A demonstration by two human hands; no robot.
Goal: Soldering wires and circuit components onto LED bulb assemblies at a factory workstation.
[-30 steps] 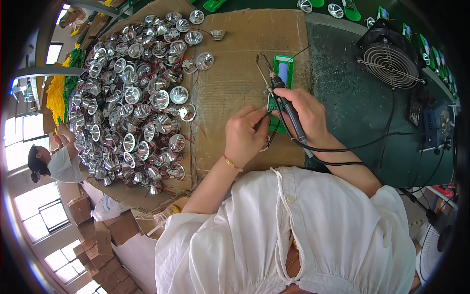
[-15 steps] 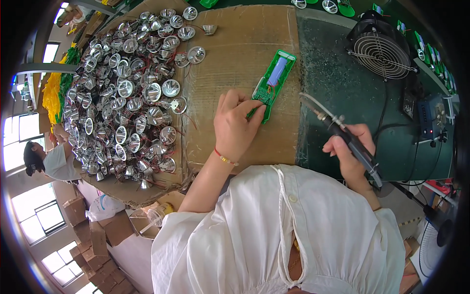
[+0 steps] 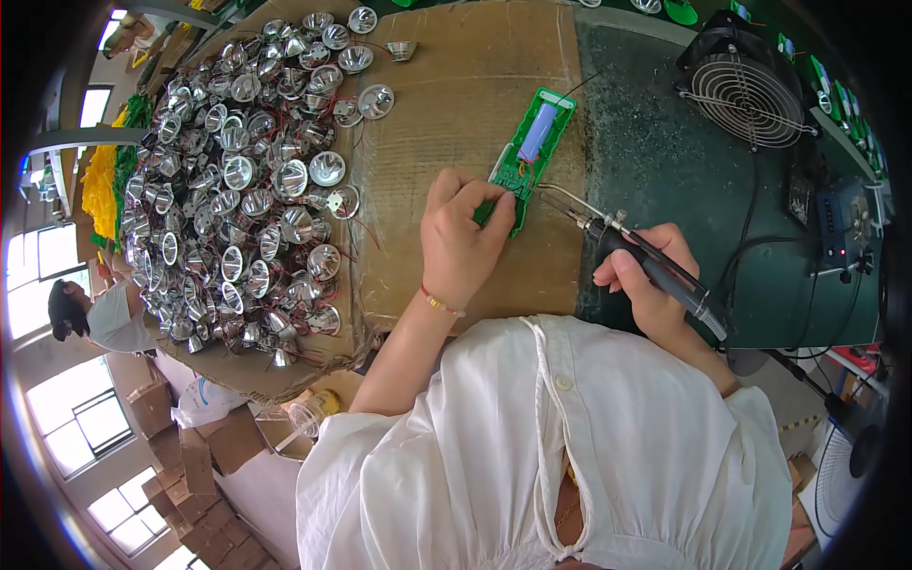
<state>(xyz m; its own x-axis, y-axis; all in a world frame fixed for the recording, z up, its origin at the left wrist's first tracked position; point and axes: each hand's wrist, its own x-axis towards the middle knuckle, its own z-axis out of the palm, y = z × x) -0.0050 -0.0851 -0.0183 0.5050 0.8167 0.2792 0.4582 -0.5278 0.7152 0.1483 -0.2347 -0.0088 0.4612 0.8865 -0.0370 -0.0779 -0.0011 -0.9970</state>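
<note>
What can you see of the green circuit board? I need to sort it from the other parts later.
The green circuit board is a long, narrow rectangle lying flat and slanted on the brown cardboard. A pale blue cylinder, likely a battery, sits along its middle, with white areas beside it and a thin dark wire leaving its far end. The left hand pinches its near end. The soldering iron in the right hand points its metal tip close to that same end; whether it touches is unclear.

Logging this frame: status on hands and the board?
Left hand pinching green circuit board at its near end. Right hand gripping soldering iron, tip beside board. Nothing between them.
</note>
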